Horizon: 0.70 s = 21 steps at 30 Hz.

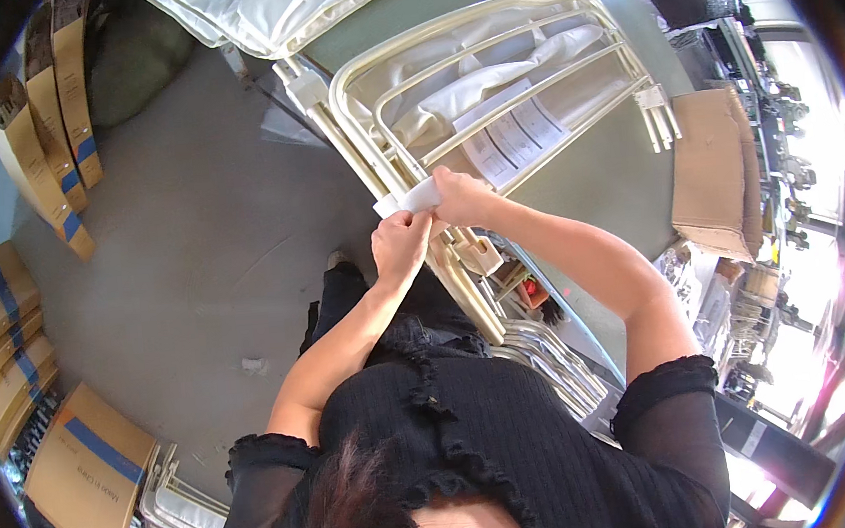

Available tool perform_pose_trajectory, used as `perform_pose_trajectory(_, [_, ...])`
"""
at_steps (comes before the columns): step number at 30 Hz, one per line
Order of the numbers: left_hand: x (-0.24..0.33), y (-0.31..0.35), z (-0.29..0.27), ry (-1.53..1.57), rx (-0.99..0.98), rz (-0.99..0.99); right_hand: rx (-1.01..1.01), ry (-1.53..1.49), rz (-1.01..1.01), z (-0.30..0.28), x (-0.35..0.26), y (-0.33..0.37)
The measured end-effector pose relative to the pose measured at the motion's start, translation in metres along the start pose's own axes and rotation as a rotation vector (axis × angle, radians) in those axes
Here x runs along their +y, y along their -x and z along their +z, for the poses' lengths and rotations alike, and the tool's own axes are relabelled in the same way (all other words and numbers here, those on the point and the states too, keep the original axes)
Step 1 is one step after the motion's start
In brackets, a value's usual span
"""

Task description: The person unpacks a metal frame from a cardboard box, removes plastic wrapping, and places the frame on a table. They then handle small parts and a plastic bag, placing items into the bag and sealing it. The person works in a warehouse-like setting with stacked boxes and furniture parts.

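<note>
A cream metal tube frame (361,160) with rounded corners and several rails lies in front of me. A short white strip (423,196), perhaps foam or paper, sits across its near tubes. My left hand (402,246) is closed, fingertips pinching the lower edge of that strip. On the strip's right end, my right hand (464,199) is closed too, its fingers bent over the tubes. The strip's underside is hidden. Between the rails lie white plastic wrapping (460,105) and a printed sheet (515,138).
Another wrapped frame (274,13) lies beyond. An open carton (708,172) stands at right, near shelving. Flat cartons (91,469) with blue bands line the left, beside stacked metal frames (189,516). Bent tubes (559,362) lie by my right side. Grey floor (193,242) stretches left.
</note>
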<state>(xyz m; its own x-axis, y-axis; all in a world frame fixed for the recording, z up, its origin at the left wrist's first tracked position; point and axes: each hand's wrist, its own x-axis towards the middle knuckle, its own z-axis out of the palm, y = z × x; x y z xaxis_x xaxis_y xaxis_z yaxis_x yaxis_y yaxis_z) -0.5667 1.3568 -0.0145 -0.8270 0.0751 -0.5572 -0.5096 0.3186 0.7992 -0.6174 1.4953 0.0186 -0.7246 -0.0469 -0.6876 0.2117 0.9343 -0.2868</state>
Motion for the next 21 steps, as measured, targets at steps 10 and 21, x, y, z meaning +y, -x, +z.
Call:
perform_pose_trajectory(10, [0.003,-0.004,-0.006,0.03,-0.065,0.142,-0.018,-0.003,0.022,0.006,0.003,-0.015])
perform_pose_trajectory(21, [-0.052,-0.02,-0.07,0.521,-0.255,0.2,0.931,-0.103,-0.11,0.058,0.052,0.086])
